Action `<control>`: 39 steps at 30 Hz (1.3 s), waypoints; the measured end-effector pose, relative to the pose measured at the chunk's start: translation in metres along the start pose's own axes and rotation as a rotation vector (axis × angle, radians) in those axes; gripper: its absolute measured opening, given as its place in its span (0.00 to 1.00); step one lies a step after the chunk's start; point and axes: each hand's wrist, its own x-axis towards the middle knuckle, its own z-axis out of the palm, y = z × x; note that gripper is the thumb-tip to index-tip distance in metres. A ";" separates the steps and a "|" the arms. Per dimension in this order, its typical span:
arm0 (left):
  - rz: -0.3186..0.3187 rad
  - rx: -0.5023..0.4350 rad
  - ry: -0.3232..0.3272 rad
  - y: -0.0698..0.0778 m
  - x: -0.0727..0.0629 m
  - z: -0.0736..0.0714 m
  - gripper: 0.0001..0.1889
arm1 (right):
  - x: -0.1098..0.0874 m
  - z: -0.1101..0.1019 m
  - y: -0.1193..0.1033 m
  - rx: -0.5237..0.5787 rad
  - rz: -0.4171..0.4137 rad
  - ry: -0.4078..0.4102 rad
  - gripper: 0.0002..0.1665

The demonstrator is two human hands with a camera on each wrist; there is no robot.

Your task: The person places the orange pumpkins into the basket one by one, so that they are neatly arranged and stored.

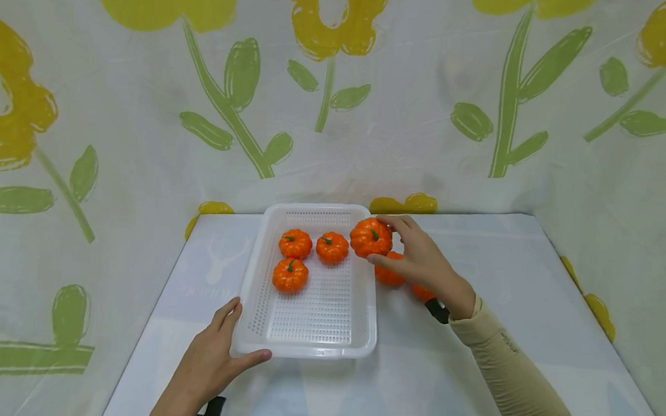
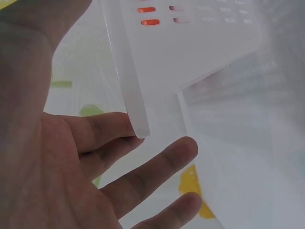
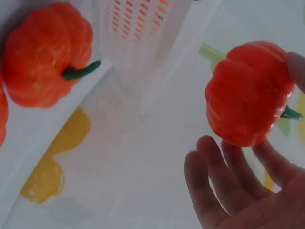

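A small orange toy pumpkin [image 1: 371,237] with a green stem is pinched between the thumb and fingers of my right hand [image 1: 422,258], over the right rim of a white plastic basket [image 1: 361,321]. In the right wrist view the held pumpkin [image 3: 250,93] hangs beside the basket wall. Three more pumpkins lie inside the basket, one of them the front pumpkin [image 1: 290,276]. My left hand [image 1: 206,361] spans the basket's near left corner, fingers extended. In the left wrist view two fingertips touch the basket rim [image 2: 133,105], while the other fingers stretch past it.
To the right of the basket, partly hidden under my right hand, are a pumpkin [image 1: 388,271] and another pumpkin [image 1: 422,292] on the white table [image 1: 470,388]. A flower-patterned curtain [image 1: 392,130] encloses the table's back and sides.
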 end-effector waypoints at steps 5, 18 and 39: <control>0.018 0.004 0.013 -0.001 -0.001 0.000 0.69 | 0.013 0.020 -0.010 -0.056 0.004 -0.078 0.47; -0.005 -0.011 0.001 0.001 -0.002 0.001 0.68 | 0.030 0.064 -0.018 -0.117 0.026 -0.269 0.47; 0.048 -0.007 0.038 0.000 -0.002 0.000 0.66 | 0.041 0.112 -0.007 -0.523 -0.058 -0.436 0.45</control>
